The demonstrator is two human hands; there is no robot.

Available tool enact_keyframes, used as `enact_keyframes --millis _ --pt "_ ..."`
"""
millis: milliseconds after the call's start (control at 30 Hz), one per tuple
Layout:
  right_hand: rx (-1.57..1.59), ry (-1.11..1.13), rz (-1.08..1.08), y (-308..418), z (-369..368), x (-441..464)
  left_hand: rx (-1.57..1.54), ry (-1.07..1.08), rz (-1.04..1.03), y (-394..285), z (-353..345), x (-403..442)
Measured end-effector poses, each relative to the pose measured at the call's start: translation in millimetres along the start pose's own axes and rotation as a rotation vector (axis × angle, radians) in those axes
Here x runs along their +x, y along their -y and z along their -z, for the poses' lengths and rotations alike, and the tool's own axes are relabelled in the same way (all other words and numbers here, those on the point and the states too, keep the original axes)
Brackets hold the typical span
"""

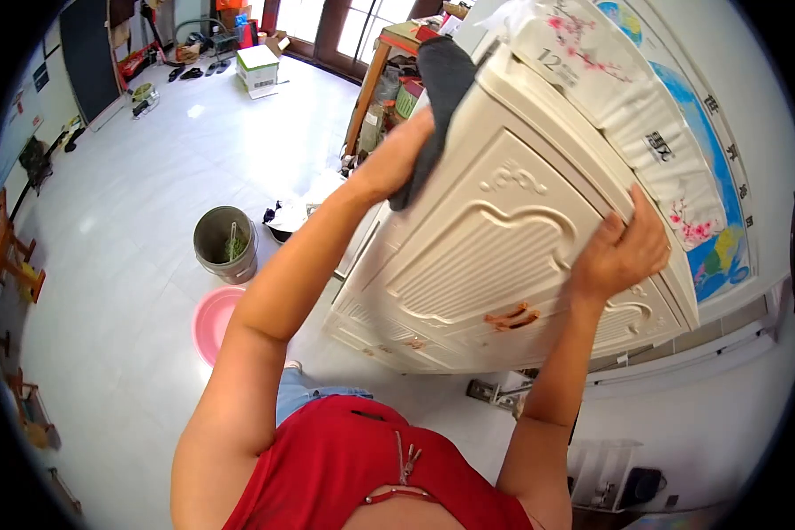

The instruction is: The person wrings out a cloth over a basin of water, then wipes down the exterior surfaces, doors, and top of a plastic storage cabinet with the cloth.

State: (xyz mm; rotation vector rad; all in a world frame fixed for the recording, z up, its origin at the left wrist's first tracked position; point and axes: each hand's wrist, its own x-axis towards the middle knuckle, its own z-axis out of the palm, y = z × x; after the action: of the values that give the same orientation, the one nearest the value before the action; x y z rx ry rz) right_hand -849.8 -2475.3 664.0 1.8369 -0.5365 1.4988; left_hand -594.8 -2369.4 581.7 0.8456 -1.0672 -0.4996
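The person's left hand (404, 152) is partly curled and has hold of a dark cloth (446, 84), which lies along the upper left edge of a cream cabinet (468, 256). The fingertips are hidden by the cloth, so the tightness of the grip cannot be told. The right hand (623, 256) is partly open, thumb apart from the fingers, and touches the cabinet's upper front edge near its other end; no loose thing shows in it.

The work looks to be under way: the cloth is against the cabinet at that one edge. How much of the surface is done cannot be told, since no dirt, streak or wet patch stands out to mark finished parts from unfinished ones. The front panels have no cloth on them.

The cabinet is directly in front of the person, slanting across the right half of the view. Its doors are shut, with raised scrolls and ribbed panels and copper-coloured handles (512, 317). White coverings (583, 75) printed with pink blossoms lie along its top.

Farther out, on the pale floor (132, 256) to the left, a grey bucket (210, 231) with something green inside stands beside a pink basin (208, 327), which the left arm partly hides.
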Motion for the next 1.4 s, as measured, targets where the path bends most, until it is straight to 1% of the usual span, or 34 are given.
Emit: enact_keyframes --millis 33,67,133,200,267,300,367,400,433,533,600,667,767,867,900,967,1000,1100,1167,1233,1300,1333,1400 --pt "-0.014 0.009 -0.008 1 0 0 0.105 0.066 -0.099 14 8 2" --pt "-0.028 0.021 -0.013 1 0 0 0.171 0.076 -0.158 37 16 -2" --pt "-0.037 0.044 -0.018 2 1 -1 0.329 0.126 -0.355 97 34 -18" --pt "-0.026 0.055 -0.021 2 2 0 0.327 0.121 -0.392 120 41 -51" --pt "-0.037 0.053 -0.04 8 2 1 0.302 0.095 -0.231 111 45 -76" --pt "-0.042 0.053 -0.052 10 3 1 0.237 0.055 -0.087 116 42 -84" --pt "-0.039 0.076 -0.063 11 4 1 0.211 -0.025 -0.109 122 36 -88" --pt "-0.039 0.08 -0.071 9 4 1 0.202 -0.062 -0.125 123 32 -86" --pt "-0.036 0.077 -0.073 8 4 0 0.26 -0.086 -0.139 114 29 -76" --pt "-0.028 0.067 -0.077 4 2 -2 0.389 -0.059 -0.585 99 24 -33" --pt "-0.019 0.069 -0.08 5 1 -2 0.303 0.164 -0.274 63 21 4" --pt "-0.03 0.076 -0.081 3 2 -3 0.223 0.127 -0.334 47 12 43" --pt "-0.035 0.076 -0.084 3 1 -2 0.164 -0.069 -0.63 57 2 81" --pt "-0.034 0.068 -0.086 3 -1 -3 0.256 -0.002 -0.474 119 11 81" --pt "-0.034 0.067 -0.088 3 -1 -4 0.255 0.008 -0.392 132 20 71" --pt "-0.043 0.061 -0.067 2 -1 -4 0.243 0.018 -0.314 167 33 55" --pt "-0.047 0.059 -0.056 1 -2 -4 0.244 0.034 -0.262 174 42 44" --pt "-0.041 0.055 -0.031 6 -2 -2 0.052 0.117 0.011 168 64 10" --pt "-0.04 0.043 -0.048 7 -3 -2 0.075 0.081 0.044 187 69 -23" --pt "-0.041 0.037 -0.059 7 -3 -3 0.119 0.094 0.246 216 73 -70" --pt "-0.043 0.043 -0.065 7 -2 -3 0.099 0.004 0.196 251 66 -119" --pt "-0.039 0.035 -0.062 7 -3 -3 0.12 -0.026 0.272 283 69 -145" --pt "-0.029 0.023 -0.06 8 -4 -3 0.036 -0.025 0.318 275 73 -157"
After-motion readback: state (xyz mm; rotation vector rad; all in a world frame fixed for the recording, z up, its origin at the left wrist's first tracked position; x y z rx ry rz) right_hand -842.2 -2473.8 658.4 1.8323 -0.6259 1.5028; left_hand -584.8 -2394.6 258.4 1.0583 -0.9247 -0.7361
